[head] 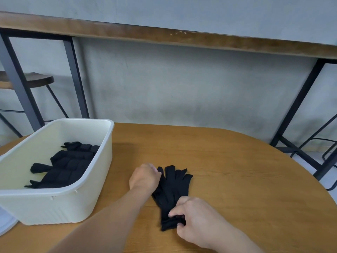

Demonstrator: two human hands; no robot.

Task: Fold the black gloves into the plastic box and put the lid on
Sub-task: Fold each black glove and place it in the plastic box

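Observation:
A pair of black gloves [172, 190] lies flat on the wooden table, fingers pointing away from me. My left hand [145, 177] grips the gloves at the finger end, on their left side. My right hand [191, 216] pinches the cuff end nearest me. A cream plastic box [102, 172] stands open at the left, with several folded black gloves [67, 165] inside it. A pale lid edge [7, 221] shows at the far left beside the box.
The round wooden table [237, 179] extends to the right of the gloves. Behind it stand a high wooden counter [164, 36] on black metal legs, a stool [36, 81] at the left and black chair frames [328, 154] at the right.

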